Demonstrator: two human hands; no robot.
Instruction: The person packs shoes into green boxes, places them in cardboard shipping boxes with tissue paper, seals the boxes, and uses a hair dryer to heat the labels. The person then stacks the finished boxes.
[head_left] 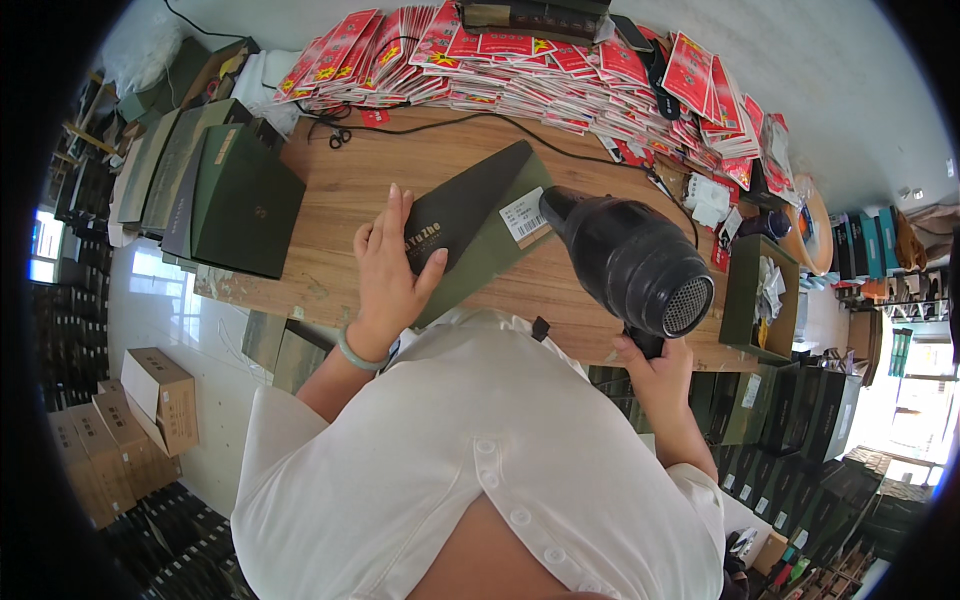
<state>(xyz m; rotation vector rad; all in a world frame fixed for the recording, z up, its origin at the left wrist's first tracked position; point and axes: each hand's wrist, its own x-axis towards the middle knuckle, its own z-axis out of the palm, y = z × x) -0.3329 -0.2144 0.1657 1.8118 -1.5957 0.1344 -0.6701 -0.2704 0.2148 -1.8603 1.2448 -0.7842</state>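
A dark green shoebox (482, 262) stands in front of me at the table's near edge, tilted across the view. On its side is a white barcode label (524, 213). My left hand (388, 265) lies against the box's dark face, fingers spread and thumb out. A pale bangle circles that wrist. In my right hand (658, 375) is the handle of a black hair dryer (625, 255). Its nozzle points at the label, close to or touching its right edge; I cannot tell which. The handle's lower part is hidden by my fingers.
Stacked red printed cards (500, 85) line the back of the wooden table (345, 190). Black cable (480, 117) runs before them, near small scissors (340, 136). Green boxes (245, 205) stand at the left, an open green box (745, 300) at the right. Cardboard cartons (160, 400) sit on the floor.
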